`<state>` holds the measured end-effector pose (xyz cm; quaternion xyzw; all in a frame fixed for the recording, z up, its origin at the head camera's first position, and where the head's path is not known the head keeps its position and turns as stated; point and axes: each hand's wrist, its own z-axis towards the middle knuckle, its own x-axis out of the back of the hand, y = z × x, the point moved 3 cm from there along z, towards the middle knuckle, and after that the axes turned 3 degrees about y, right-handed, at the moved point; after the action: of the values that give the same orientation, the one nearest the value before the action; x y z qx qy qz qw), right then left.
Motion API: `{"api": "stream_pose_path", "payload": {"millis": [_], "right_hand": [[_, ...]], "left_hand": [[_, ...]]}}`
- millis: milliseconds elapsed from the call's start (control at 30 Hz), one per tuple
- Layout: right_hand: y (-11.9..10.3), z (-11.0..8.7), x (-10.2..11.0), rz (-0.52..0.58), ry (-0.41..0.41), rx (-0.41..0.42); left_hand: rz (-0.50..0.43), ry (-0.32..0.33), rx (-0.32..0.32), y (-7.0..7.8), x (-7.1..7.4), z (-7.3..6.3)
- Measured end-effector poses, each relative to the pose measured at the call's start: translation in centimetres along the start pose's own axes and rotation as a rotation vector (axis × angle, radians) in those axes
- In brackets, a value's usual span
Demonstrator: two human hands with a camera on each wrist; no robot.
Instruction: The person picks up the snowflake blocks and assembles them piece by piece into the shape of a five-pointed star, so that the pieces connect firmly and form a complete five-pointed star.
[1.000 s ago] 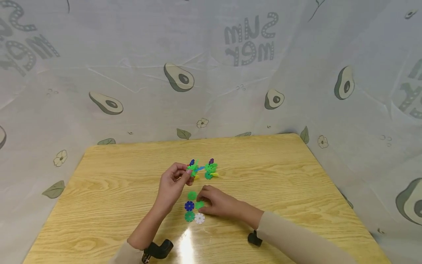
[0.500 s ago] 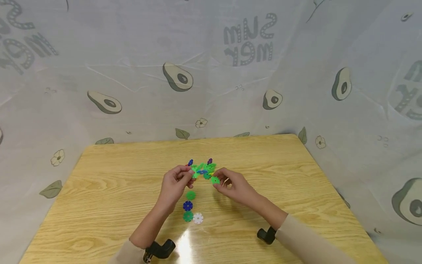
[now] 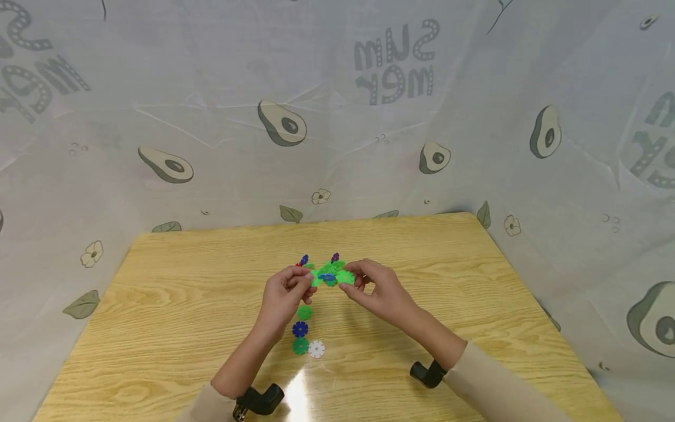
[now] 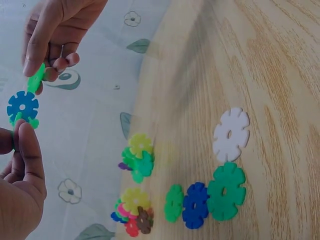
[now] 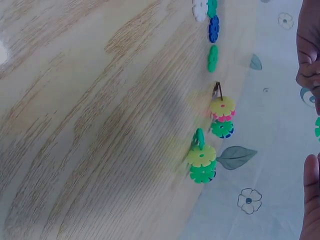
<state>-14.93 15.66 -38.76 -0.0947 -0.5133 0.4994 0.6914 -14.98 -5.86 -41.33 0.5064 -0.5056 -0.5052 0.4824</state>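
Head view: left hand, thumb and fingers pinching a green disc; right hand, same grip on a second green disc. Between the hands, off the surface: a blue disc. Nearside of left hand, lying flat: light-green disc, navy disc, teal disc, with a white disc beside the teal. Beyond the hands: a yellow-and-purple cluster and a yellow-and-red cluster, both on the surface.
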Motion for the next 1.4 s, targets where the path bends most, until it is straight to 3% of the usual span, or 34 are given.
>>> {"api": "stream_pose_path", "payload": {"millis": [800,1000,1400], "right_hand": [[-0.5,0.3,-0.9,-0.039,0.032,0.056],[-0.8,0.1,-1.0,-0.074,0.048,0.114],[-0.5,0.0,-1.8,-0.066,0.122,0.229]], "left_hand": [[-0.033,0.009,-0.045,-0.4,0.1,-0.3],[-0.048,-0.002,-0.051,-0.4,0.2,-0.4],[-0.135,-0.021,0.004,-0.6,0.4,-0.5]]}}
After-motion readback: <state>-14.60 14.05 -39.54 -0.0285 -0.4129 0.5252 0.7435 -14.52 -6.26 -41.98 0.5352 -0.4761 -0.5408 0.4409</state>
